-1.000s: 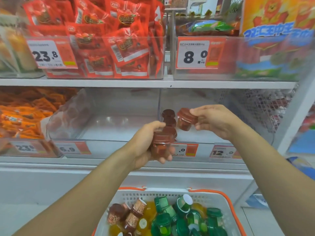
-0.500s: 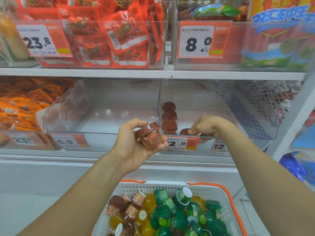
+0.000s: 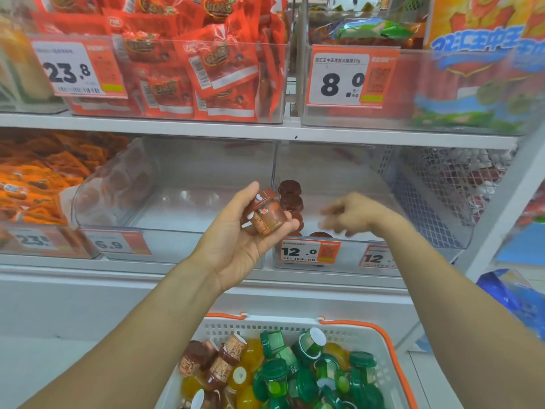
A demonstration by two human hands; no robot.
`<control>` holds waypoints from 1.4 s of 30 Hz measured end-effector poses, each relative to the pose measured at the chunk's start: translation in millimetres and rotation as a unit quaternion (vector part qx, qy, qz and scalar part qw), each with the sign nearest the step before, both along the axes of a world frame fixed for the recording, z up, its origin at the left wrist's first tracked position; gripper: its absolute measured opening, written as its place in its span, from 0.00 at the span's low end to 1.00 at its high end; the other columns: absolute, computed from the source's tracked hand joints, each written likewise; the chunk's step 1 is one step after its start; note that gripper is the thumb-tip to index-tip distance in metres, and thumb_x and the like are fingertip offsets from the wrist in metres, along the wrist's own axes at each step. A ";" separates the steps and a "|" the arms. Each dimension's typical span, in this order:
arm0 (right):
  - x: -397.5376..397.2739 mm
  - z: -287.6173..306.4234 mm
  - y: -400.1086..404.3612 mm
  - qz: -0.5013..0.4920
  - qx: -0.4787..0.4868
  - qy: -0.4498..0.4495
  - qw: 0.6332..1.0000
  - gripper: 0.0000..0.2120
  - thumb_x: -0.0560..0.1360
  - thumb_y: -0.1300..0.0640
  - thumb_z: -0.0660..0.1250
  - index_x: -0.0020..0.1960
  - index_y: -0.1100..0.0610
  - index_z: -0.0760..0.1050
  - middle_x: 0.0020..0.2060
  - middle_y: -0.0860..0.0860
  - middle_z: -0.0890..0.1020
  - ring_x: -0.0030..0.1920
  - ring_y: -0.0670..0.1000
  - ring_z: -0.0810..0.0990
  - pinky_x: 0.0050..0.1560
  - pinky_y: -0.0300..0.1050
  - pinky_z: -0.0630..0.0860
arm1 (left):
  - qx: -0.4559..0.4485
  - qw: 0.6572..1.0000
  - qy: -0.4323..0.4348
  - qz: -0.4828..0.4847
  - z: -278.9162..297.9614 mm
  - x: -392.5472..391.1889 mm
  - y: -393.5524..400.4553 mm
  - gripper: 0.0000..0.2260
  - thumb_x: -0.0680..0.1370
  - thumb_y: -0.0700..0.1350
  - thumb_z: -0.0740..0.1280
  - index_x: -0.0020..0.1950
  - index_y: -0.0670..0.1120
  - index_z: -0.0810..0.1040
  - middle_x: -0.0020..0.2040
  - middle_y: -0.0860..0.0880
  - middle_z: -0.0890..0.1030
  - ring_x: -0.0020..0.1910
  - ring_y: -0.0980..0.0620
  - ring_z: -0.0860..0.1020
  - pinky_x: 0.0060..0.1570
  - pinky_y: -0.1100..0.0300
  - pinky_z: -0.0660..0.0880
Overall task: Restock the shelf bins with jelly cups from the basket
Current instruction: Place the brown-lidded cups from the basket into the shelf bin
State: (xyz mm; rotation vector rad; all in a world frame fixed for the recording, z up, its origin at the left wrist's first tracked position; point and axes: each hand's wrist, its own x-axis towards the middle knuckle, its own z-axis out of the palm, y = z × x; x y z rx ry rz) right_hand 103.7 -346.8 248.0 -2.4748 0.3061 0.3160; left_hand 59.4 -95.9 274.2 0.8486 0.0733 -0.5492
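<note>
Head view: While the left hand (image 3: 236,240) cradled a brown jelly cup (image 3: 264,215) tilted in curled fingers, it hovered just before the clear bin (image 3: 427,231).
Right hand (image 3: 351,215): blurred above that bin's front, fingers loose, apparently holding nothing.
Bin contents: a row of brown cups (image 3: 290,197) at its left wall.
Basket (image 3: 392,349): below the bin, holding more cups.
Advice: righting the cup lid-up and seating it beside the row looked wise.

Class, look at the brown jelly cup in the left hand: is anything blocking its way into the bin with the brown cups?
Nothing solid blocks it. The bin is open-topped; only its low front wall must be cleared. The blurred right hand hovers over it.
</note>
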 end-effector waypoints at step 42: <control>9.8 -14.6 -6.1 -0.078 -0.051 -0.213 0.973 0.17 0.75 0.48 0.72 0.57 0.59 0.83 0.51 0.55 0.85 0.54 0.54 0.82 0.54 0.44 0.75 | 0.675 0.480 -0.542 -0.143 -38.6 15.0 -31.6 0.14 0.81 0.53 0.59 0.60 0.47 0.76 0.54 0.48 0.80 0.55 0.47 0.74 0.59 0.50 0.72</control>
